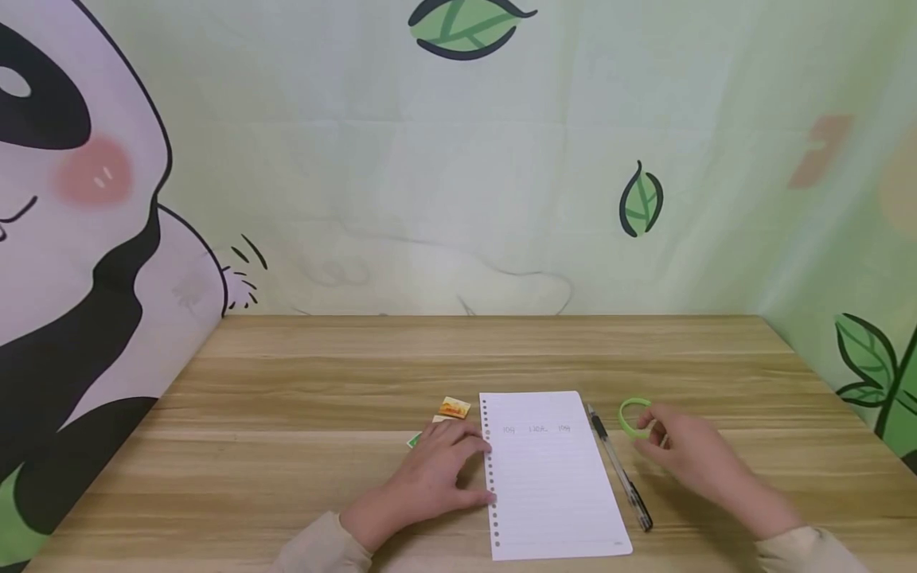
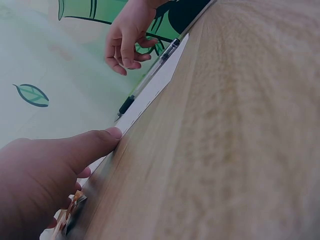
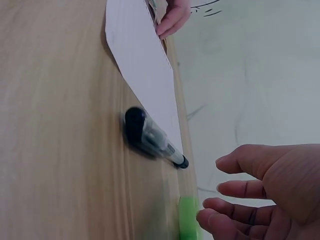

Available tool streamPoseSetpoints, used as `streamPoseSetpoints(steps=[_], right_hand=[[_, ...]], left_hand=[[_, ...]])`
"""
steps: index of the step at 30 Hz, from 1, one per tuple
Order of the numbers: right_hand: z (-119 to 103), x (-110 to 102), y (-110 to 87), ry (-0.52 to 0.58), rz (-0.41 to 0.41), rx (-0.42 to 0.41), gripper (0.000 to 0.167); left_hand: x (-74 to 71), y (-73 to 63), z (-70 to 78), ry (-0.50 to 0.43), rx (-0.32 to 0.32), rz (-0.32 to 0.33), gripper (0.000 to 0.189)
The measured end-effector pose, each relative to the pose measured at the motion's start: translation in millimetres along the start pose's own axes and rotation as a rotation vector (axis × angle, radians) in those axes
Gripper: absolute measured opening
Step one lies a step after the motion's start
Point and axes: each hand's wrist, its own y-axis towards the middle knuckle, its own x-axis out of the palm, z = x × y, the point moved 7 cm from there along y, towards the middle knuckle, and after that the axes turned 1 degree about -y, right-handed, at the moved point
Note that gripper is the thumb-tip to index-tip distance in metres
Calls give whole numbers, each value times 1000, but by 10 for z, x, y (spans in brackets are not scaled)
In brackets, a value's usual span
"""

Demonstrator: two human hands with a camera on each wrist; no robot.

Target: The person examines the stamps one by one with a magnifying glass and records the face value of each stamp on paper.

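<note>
the green ring (image 3: 188, 218) will likely handle as light, stiff and rather slick, best pinched across its band by thumb and forefinger; the paper sheet (image 1: 555, 477) is thin and bends or creases easily, so press it at an edge. the ring, plain bright green, sits right of the pen (image 1: 620, 469); the white, ruled sheet lies mid-table, faintly written on near its top. the right hand's (image 1: 691, 454) fingers are parted beside the ring, contact unclear; the left hand's (image 1: 430, 473) spread digits touch the punched edge.
</note>
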Motion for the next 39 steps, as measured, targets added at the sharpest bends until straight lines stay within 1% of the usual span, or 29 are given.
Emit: streamPoseSetpoints(steps=[4,10,18,21,29,39], right_hand=[[-99,58,36,0,-18,-51,17],[-195,98,80,4,-25,-94,18],[-238,188,123,12,-67,-121,22],[-255,219,138,-1,-84,-136,23],[-255,293,175,-14,-145,-131,22],[-274,338,228,-59,-138,-133,19]], left_hand=[[-2,2,2,-1,1,2,54],[2,3,0,-3,-3,-1,54],[5,-1,1,-10,-9,-15,54],[11,-2,-2,-9,-10,-18,54],[15,4,-6,1,-4,-13,54],[6,5,-3,-1,-13,-15,54]])
